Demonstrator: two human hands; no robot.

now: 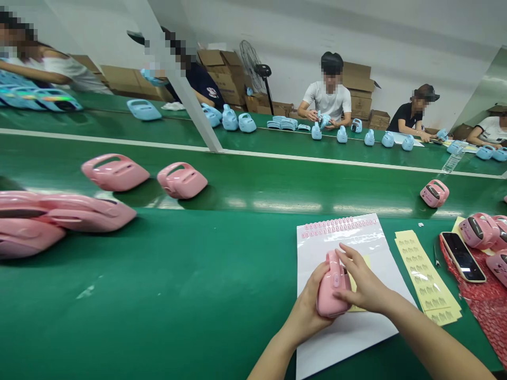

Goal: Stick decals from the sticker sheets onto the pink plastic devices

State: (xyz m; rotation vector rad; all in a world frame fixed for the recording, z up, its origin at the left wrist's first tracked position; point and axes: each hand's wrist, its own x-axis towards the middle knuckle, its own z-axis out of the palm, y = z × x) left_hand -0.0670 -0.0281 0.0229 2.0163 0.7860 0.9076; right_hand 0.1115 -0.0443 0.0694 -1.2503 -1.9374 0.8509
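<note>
My left hand (308, 302) is wrapped round a small pink plastic toy housing (331, 287), held upright over a white sheet (352, 327) on the green table. My right hand (362, 279) rests against the housing's right side, fingers bent and pressing on it. A strip of small pink stickers (336, 226) runs along the top of the white sheet. A yellow sticker sheet (358, 285) lies partly hidden under my right hand.
Yellow sticker backing sheets (425, 274), a phone (462, 257) and pink housings (479, 230) on red cloth lie at right. More pink housings (182, 180) sit on the green conveyor (253, 184) at left. Several people work with blue housings (245, 122) at the far table.
</note>
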